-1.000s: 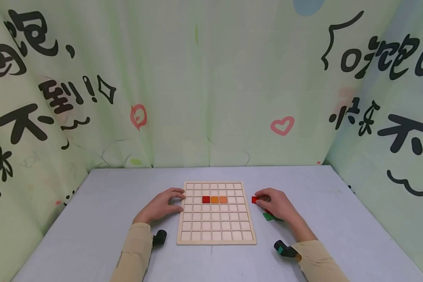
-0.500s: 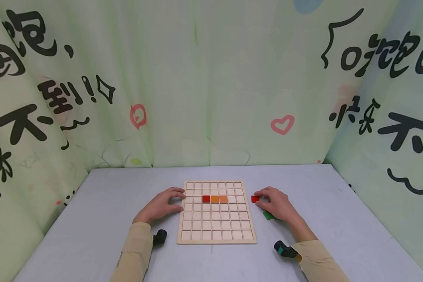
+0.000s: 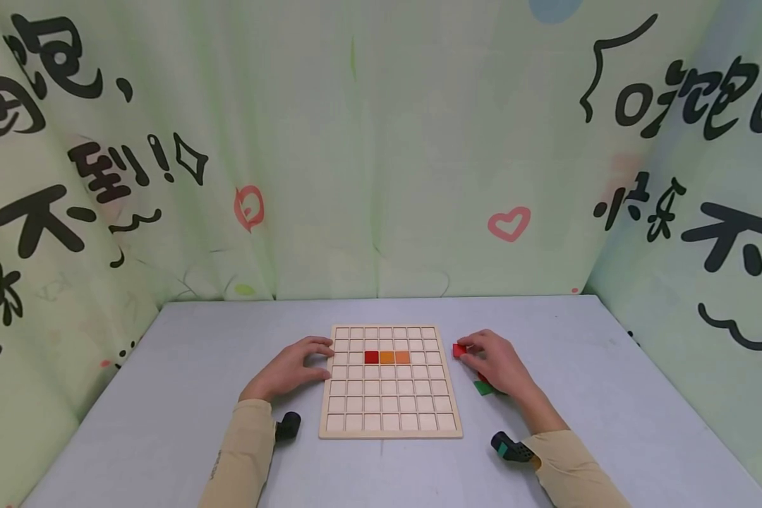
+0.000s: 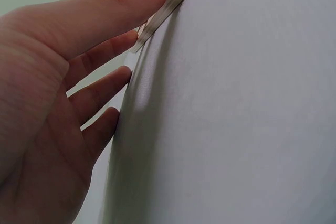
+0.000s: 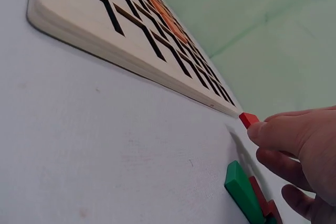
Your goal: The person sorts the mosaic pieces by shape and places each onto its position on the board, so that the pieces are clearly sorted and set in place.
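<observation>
A wooden grid board [image 3: 390, 435] lies on the table, with a dark red tile [image 3: 371, 358] and two orange tiles [image 3: 394, 358] side by side in one row. At its left edge rests my left hand [image 3: 290, 368], thumb and fingers spread; the left wrist view shows the thumb touching the frame. Right of the board, my right hand [image 3: 497, 363] pinches a red tile [image 5: 248, 119] between thumb and fingertips, lifted off the table in the right wrist view. Under that hand lie a green tile [image 5: 242, 190] and some red tiles [image 5: 259, 195], partly hidden.
The white table [image 3: 197, 395] reaches back to a pale green printed curtain [image 3: 381, 176], which also hangs at both sides. Dark wrist cameras [image 3: 288, 427] sit below both hands, close to the tabletop.
My right hand has risen slightly, lifting the red tile a little away from the loose tiles. The left hand stays at the board's edge.
</observation>
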A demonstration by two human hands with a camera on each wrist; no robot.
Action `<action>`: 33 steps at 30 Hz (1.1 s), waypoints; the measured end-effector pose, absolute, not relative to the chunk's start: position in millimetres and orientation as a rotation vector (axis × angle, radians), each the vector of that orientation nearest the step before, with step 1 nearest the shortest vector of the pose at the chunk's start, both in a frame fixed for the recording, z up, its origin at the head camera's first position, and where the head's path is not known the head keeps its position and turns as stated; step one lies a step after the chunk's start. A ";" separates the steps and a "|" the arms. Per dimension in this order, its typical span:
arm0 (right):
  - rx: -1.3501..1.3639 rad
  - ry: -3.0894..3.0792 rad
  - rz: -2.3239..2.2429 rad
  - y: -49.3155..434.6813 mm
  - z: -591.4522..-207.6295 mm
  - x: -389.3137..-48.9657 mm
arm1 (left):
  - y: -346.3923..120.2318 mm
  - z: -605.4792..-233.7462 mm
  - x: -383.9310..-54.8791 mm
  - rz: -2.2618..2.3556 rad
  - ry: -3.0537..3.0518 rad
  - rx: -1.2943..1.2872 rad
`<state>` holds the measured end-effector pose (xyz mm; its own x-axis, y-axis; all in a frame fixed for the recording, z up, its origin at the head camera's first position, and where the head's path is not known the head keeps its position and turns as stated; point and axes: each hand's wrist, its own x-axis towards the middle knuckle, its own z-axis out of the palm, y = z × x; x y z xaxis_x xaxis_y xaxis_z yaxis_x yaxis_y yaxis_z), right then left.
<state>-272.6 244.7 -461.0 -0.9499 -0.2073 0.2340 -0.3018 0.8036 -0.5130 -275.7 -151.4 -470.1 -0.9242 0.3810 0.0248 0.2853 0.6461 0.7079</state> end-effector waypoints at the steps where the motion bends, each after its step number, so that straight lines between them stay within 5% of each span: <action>1: 0.388 -2.819 0.861 244.4 -460.7 -272.8 | -151.4 -470.2 -275.8 1.145 2.733 0.555; 33: 0.489 -2.799 1.046 205.1 -452.1 -282.6 | -149.7 -467.6 -274.7 1.156 2.735 0.535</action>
